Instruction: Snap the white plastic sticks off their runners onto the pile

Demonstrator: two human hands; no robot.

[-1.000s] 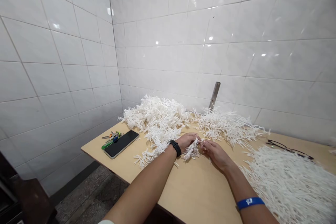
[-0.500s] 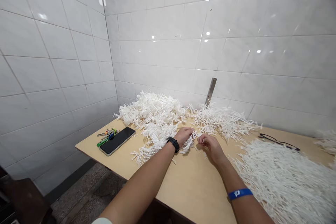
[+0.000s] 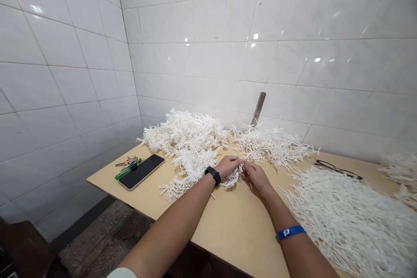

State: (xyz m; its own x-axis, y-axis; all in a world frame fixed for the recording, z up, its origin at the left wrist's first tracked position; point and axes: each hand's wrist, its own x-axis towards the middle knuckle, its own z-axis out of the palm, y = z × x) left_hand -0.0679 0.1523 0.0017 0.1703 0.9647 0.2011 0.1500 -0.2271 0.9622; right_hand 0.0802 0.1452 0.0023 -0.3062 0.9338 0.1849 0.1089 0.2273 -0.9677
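My left hand [image 3: 230, 166], with a black watch at its wrist, is closed on a small bunch of white strands [image 3: 232, 179] over the table. Against its fingertips my right hand [image 3: 257, 175] pinches at the same bunch, its fingers bent. A few strands hang below the fingers. Exactly what lies between the fingertips is too small to make out; the strands look like short thin white strips or cords. Just beyond the left hand lies a large fluffy heap of white strands [image 3: 187, 132]. Behind the right hand spreads a looser white heap [image 3: 273, 144].
A phone [image 3: 141, 172] and keys [image 3: 129, 163] on a green tag lie at the table's left. Eyeglasses [image 3: 339, 168] rest behind a wide pile of loose strands [image 3: 355, 217] at right. A metal bar [image 3: 258, 108] stands against the tiled wall. The wooden table [image 3: 228, 234] has its edge near me.
My right hand has moved left and up to meet the left hand at the bunch. The whole view has shifted slightly.
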